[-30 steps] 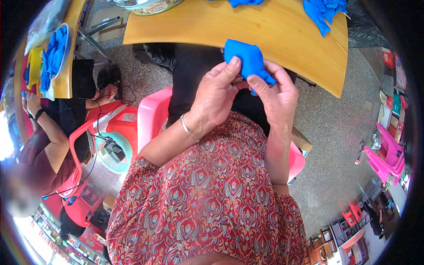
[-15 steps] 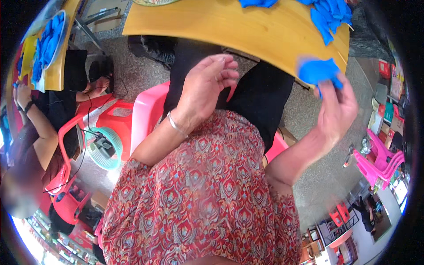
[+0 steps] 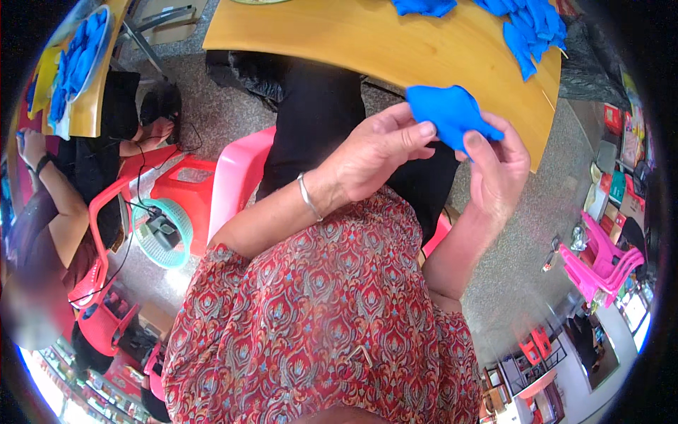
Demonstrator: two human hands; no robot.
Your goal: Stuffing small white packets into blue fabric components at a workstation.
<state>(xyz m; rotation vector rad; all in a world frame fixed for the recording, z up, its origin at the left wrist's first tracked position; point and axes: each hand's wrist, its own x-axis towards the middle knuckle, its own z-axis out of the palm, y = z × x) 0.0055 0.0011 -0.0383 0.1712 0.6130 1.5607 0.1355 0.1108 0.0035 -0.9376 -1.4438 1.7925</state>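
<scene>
A small stuffed blue fabric piece (image 3: 445, 112) with pointed corners is held up between my two hands, over the near edge of the table. My left hand (image 3: 381, 148), with a silver bangle at the wrist, has its thumb on the left lower edge of the piece and fingers partly behind it. With thumb and fingers, my right hand (image 3: 498, 166) pinches the right lower corner. More of the same blue pieces (image 3: 533, 28) lie heaped at the table's far right, and another blue piece (image 3: 424, 7) lies at the far edge.
The yellow table (image 3: 318, 35) curves in front of my lap. On the left a person (image 3: 60, 191) sits by another table with a tray of blue pieces (image 3: 81, 53). A red chair and a mint-green basket (image 3: 162, 233) stand there. Pink stools (image 3: 604, 261) are at the right.
My right hand has brought the blue fabric piece left and inward from the table's right side. My left hand, empty before, has moved right and taken hold of it too.
</scene>
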